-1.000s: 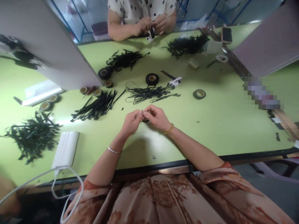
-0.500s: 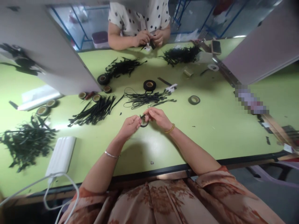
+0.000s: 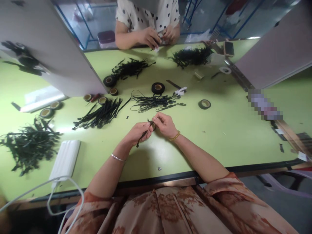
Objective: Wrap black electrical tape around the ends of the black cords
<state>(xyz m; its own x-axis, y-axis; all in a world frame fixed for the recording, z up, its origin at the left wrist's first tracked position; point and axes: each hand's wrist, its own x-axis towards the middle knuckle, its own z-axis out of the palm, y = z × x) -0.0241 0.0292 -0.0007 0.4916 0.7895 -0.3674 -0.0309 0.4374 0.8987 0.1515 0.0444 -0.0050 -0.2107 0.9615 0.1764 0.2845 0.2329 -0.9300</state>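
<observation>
My left hand (image 3: 136,133) and my right hand (image 3: 163,124) meet over the green table (image 3: 219,136), both pinched on one thin black cord (image 3: 144,134). The cord runs from my right fingertips down through my left fingers, its lower end sticking out below them. A loose bundle of black cords (image 3: 156,101) lies just beyond my hands. A thicker bundle of black strips (image 3: 101,112) lies to its left. A black tape roll (image 3: 158,88) stands behind the cords.
Across the table a person in a dotted top (image 3: 148,16) handles a small piece. More black piles (image 3: 28,144) (image 3: 191,56), tape rolls (image 3: 204,104) (image 3: 109,81), a white power bank (image 3: 65,158) with cable, and grey divider panels (image 3: 48,48) (image 3: 275,48) surround me.
The cord was bent into a small loop between my hands half a second ago; now it lies straighter, pulled down through my left fingers. The view shifted slightly.
</observation>
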